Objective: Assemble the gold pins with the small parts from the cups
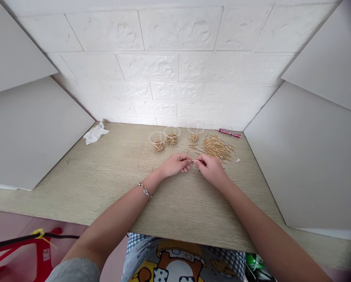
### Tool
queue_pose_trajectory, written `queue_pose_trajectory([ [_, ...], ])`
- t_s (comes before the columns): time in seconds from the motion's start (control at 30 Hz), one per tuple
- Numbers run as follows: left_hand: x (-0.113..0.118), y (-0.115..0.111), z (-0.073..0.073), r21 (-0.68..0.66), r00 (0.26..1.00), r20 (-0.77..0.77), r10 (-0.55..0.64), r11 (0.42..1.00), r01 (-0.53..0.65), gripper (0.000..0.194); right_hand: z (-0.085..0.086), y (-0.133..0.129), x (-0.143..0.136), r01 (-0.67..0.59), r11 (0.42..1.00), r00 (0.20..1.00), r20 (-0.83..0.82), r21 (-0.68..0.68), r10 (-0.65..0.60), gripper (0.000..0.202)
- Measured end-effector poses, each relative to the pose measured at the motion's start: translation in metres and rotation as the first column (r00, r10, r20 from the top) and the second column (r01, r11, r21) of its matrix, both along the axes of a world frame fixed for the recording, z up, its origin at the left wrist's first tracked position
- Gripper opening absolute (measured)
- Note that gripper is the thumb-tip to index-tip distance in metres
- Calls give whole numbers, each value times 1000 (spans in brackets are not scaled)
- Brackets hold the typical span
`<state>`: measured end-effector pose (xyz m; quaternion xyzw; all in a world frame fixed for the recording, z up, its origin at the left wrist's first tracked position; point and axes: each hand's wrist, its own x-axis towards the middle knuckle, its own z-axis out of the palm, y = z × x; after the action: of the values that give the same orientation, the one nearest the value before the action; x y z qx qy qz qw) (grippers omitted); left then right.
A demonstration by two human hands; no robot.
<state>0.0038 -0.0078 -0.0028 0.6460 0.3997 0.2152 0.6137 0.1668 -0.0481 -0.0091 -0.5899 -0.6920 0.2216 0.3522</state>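
Note:
My left hand [175, 164] and my right hand [212, 168] meet over the middle of the table, fingertips almost touching. Both are closed in a pinch on a thin gold-coloured rod [193, 161], of which only a short bit shows between them. Just beyond my right hand lies a pile of similar gold-coloured rods [216, 147]. Three clear plastic cups stand past my hands: the left cup [157, 137], the middle cup [172, 131] and the right cup [196, 128]. Small gold-coloured pieces [159, 146] lie in the bottom of each.
Tiny brown specks [144, 152] are scattered left of the cups. A crumpled white tissue [95, 133] lies at the back left and a red-pink wrapped tube [230, 133] at the back right. Pale panels [31, 133] flank the wooden table [104, 172]; a white brick-pattern wall [163, 66] closes the back.

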Motion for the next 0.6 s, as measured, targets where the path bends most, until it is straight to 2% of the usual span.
queue_pose_trajectory([
  [0.13,0,0,0,17,1000,-17,-22,1000,22,14,3,0,3,-55,997,998,13,-45,56,11],
  [0.27,0,0,0,14,999,-11,-33,999,33,15,2,1,2,-61,979,985,-169,-195,28,11],
  [0.33,0,0,0,10,1000,-11,-21,1000,21,15,0,2,1,-53,974,975,-222,-221,3,12],
  [0.4,0,0,-1,6,1000,-11,-8,1000,8,15,-1,2,0,-31,978,979,-206,-205,-12,12],
  [0.6,1,0,0,2,1000,-25,-2,1000,2,16,-4,2,1,-6,998,1000,-17,-63,4,12],
])
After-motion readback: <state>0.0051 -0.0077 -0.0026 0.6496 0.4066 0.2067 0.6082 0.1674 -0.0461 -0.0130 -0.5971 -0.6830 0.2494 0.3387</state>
